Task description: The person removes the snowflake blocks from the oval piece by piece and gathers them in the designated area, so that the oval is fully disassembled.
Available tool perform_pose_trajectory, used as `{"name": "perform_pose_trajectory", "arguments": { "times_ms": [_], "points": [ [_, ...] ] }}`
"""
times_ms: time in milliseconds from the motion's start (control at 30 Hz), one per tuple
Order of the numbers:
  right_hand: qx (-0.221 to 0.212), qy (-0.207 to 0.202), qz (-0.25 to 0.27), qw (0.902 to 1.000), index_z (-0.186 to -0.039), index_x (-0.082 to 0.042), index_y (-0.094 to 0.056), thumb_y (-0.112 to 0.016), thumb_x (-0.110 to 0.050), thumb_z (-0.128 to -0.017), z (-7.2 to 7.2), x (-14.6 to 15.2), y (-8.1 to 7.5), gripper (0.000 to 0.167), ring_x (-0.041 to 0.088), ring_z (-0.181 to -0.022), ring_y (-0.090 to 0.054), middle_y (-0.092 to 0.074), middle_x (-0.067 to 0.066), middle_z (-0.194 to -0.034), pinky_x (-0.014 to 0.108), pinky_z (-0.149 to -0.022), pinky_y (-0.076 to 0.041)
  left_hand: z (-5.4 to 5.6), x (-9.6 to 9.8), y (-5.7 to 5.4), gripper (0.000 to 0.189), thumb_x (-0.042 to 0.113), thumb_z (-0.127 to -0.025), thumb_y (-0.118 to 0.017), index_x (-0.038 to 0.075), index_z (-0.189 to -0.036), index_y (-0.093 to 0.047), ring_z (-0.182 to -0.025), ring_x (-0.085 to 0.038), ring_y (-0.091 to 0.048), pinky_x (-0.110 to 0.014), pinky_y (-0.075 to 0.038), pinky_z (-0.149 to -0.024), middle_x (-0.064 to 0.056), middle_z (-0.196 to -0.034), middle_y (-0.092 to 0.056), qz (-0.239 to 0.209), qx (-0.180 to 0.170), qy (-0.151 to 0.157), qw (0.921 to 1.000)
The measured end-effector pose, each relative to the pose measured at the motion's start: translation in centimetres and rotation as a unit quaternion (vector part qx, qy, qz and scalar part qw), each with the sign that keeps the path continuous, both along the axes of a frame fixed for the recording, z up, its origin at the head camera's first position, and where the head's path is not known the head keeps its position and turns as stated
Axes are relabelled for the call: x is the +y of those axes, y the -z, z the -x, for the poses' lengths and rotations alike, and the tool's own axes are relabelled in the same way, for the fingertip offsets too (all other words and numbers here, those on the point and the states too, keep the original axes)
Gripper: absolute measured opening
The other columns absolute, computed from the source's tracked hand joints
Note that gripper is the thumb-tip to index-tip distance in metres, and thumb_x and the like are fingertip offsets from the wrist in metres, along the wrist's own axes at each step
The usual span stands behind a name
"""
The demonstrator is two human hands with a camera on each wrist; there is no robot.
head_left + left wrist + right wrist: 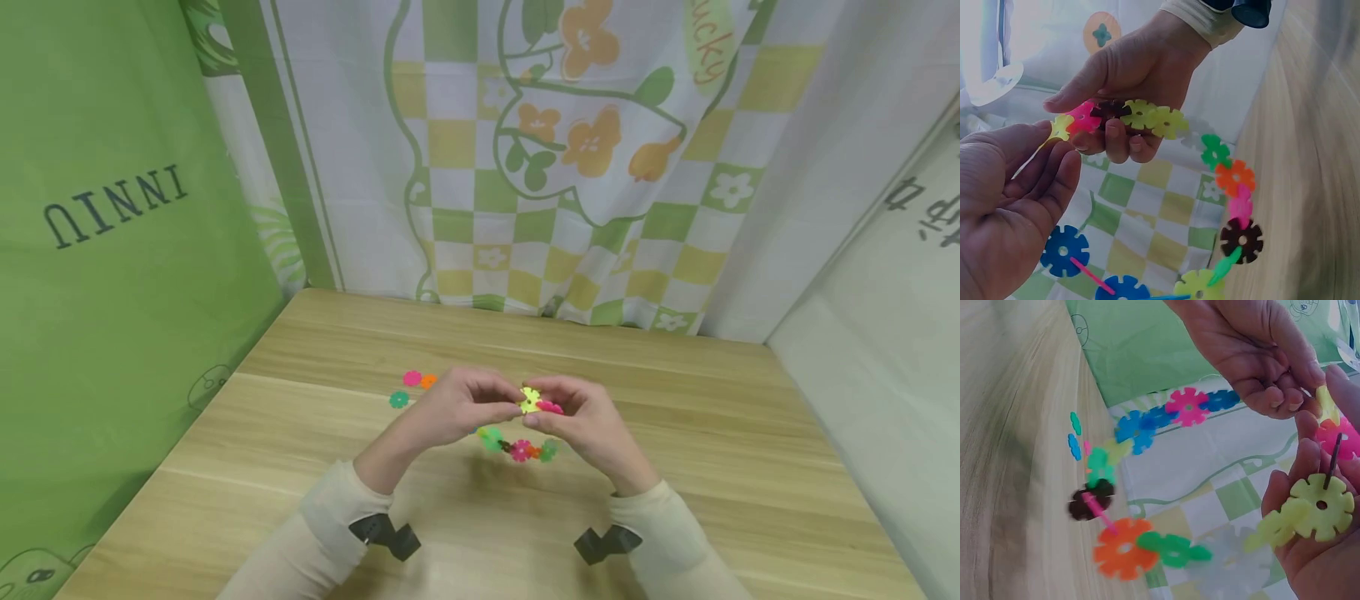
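Note:
Above the table, my left hand (pixel 450 408) pinches a yellow notched flower disc (pixel 531 400) between thumb and fingers. Facing it, my right hand (pixel 588 417) grips a pink flower disc (pixel 551 407) joined to the yellow one. From there a dark brown disc (pixel 1112 110) and pale yellow discs (pixel 1321 506) lie along the right fingers and palm. The chain of interlocked discs (pixel 521 451) hangs below both hands in a loop, with orange (pixel 1124 549), green and clear pieces. Blue discs (pixel 1136 431) and a pink one lead up toward the left hand, whose fingers hide that end.
Loose discs lie on the wooden table (pixel 675 467) beyond the left forearm: pink (pixel 412 378), orange (pixel 429 381) and teal (pixel 398 400). A patterned curtain (pixel 480 192) hangs at the table's back edge, with a green cloth (pixel 127 292) along the left side.

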State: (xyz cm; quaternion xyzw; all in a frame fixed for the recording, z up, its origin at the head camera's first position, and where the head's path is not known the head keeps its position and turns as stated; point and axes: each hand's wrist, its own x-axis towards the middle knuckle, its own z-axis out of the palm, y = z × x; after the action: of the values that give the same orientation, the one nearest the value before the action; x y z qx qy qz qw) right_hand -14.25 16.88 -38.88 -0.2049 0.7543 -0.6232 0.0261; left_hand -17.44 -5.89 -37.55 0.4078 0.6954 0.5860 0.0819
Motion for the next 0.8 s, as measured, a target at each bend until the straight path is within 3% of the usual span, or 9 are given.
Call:
{"name": "perform_pose_trajectory", "arguments": {
  "times_ms": [200,300,433,567,800],
  "points": [
    [-0.017,-0.003,0.034,0.9993,-0.123,-0.002,-0.064,-0.073,-0.012,-0.089,-0.09,0.32,0.01,0.036,0.028,-0.093,-0.067,-0.069,0.011,-0.110,0.043,-0.078,-0.057,0.05,-0.62,-0.32,0.013,0.002,-0.090,-0.069,0.000,-0.103,-0.073,-0.080,-0.019,-0.066,-0.033,-0.057,-0.070,-0.010,-0.097,-0.070,-0.035,-0.012,-0.010,0.9993],
    [-0.004,-0.003,0.033,0.9994,-0.117,-0.001,-0.066,-0.071,-0.012,-0.091,0.01,0.35,-0.02,0.028,0.030,-0.092,-0.067,-0.069,0.012,-0.107,0.048,-0.081,-0.056,0.13,-0.80,-0.18,0.012,0.001,-0.090,-0.069,-0.001,-0.102,-0.072,-0.081,-0.023,-0.067,-0.034,-0.057,-0.071,-0.011,-0.097,-0.069,-0.036,-0.015,-0.012,0.9992],
    [0.011,-0.002,0.022,0.9997,-0.106,0.000,-0.069,-0.070,-0.012,-0.092,0.08,0.25,-0.12,0.019,0.026,-0.087,-0.066,-0.070,0.012,-0.100,0.045,-0.079,-0.056,0.18,-0.77,-0.09,0.016,0.002,-0.090,-0.070,0.001,-0.105,-0.070,-0.085,-0.023,-0.067,-0.035,-0.057,-0.073,-0.013,-0.100,-0.069,-0.028,-0.008,-0.009,0.9995],
    [0.012,0.002,0.018,0.9998,-0.103,0.000,-0.069,-0.071,-0.012,-0.091,0.03,0.10,-0.15,0.016,0.025,-0.086,-0.066,-0.069,0.012,-0.099,0.039,-0.078,-0.056,0.19,-0.42,-0.10,0.024,0.004,-0.089,-0.072,0.003,-0.112,-0.068,-0.088,-0.019,-0.067,-0.035,-0.057,-0.073,-0.008,-0.110,-0.068,-0.022,0.012,0.002,0.9997],
    [0.011,-0.003,0.018,0.9998,-0.102,-0.002,-0.070,-0.072,-0.013,-0.091,-0.05,-0.19,-0.11,0.016,0.042,-0.090,-0.063,-0.068,0.012,-0.102,0.037,-0.078,-0.056,0.20,0.12,-0.06,0.022,0.004,-0.087,-0.074,0.006,-0.109,-0.070,-0.075,-0.014,-0.057,-0.025,-0.045,-0.057,-0.002,-0.113,-0.067,-0.022,0.063,0.007,0.9977]
  ]
}}
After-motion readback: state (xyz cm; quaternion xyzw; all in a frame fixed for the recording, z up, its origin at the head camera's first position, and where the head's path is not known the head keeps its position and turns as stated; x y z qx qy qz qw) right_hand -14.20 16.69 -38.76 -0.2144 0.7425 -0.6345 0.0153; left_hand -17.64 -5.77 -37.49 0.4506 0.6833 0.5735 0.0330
